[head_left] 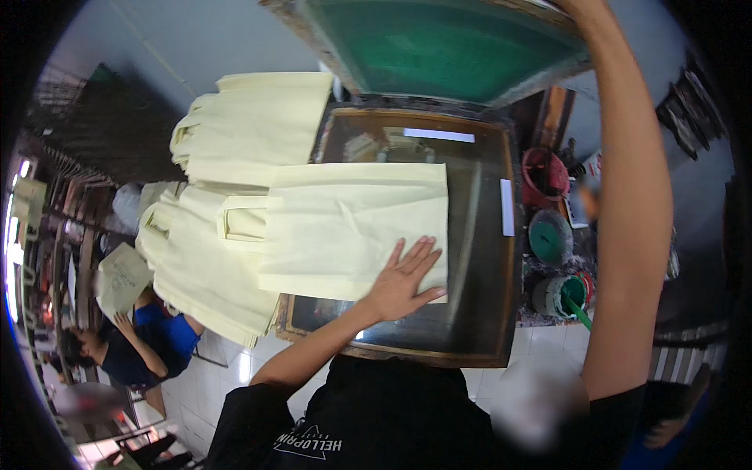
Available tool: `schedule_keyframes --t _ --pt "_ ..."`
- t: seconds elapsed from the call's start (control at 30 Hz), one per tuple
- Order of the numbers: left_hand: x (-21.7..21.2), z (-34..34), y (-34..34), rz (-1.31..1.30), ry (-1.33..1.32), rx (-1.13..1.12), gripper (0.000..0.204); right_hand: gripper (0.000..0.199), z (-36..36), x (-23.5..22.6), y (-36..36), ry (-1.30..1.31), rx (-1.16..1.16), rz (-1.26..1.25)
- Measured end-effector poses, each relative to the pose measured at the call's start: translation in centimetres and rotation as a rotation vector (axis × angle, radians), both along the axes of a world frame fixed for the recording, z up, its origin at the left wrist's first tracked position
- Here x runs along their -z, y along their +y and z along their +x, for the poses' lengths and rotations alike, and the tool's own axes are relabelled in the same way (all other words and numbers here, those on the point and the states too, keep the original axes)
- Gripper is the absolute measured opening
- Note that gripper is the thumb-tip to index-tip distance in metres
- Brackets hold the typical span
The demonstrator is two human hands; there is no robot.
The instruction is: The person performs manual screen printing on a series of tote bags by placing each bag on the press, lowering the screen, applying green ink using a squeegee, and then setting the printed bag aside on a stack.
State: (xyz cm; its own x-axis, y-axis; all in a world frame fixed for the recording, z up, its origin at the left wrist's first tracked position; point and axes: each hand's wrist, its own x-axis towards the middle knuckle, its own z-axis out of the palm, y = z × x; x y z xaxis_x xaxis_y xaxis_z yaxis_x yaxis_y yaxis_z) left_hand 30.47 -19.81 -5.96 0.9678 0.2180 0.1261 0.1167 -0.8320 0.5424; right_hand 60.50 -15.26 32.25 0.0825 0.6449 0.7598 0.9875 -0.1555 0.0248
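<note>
A cream cloth bag [352,227] lies flat on a wood-framed glass board [482,274], its handle loop reaching left over other bags. My left hand [405,280] is spread flat on the bag near its right end, fingers apart. Above the board a screen-printing frame [462,47] with green mesh stands tilted up. My right arm stretches up along the right side, and my right hand [578,6] grips the frame's upper right corner, its fingers mostly cut off by the picture's edge. Two pale strips [439,135] lie on the board.
Piles of cream bags [251,125] stand left of the board. On the right are a red tub [544,176], a bowl of green ink [550,236] and an ink can [564,296] with a green stick. A person [145,337] holds a printed bag at far left.
</note>
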Motion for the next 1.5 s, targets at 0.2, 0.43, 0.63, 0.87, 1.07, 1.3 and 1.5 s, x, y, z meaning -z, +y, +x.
schedule_keyframes --t 0.2,0.43,0.63,0.87,1.07,1.3,1.5 --pt "-0.9 10.2 3.5 -0.086 -0.053 -0.209 0.071 0.056 -0.6 -0.4 0.3 0.115 0.050 -0.111" --pt "0.6 19.3 6.4 0.132 0.285 -0.297 0.095 0.056 -0.3 0.2 0.0 0.048 -0.029 -0.023" --pt "0.4 23.0 6.6 0.103 0.252 -0.327 0.101 0.052 0.4 0.0 0.4 0.015 -0.049 -0.028" --pt "-1.8 23.7 5.8 0.085 0.416 -0.378 0.102 0.046 -0.1 0.0 -0.2 0.062 -0.070 -0.053" --pt "-2.3 24.3 6.0 0.040 0.514 -0.405 0.105 0.044 -0.3 0.2 -0.7 0.071 -0.119 -0.049" --pt "-3.3 25.4 6.8 0.030 0.580 -0.377 0.109 0.044 -0.8 0.4 -1.4 0.080 -0.124 -0.057" --pt "-3.8 23.9 7.6 0.026 0.077 -0.394 0.096 0.039 -4.2 1.6 -4.0 0.294 -0.038 -0.147"
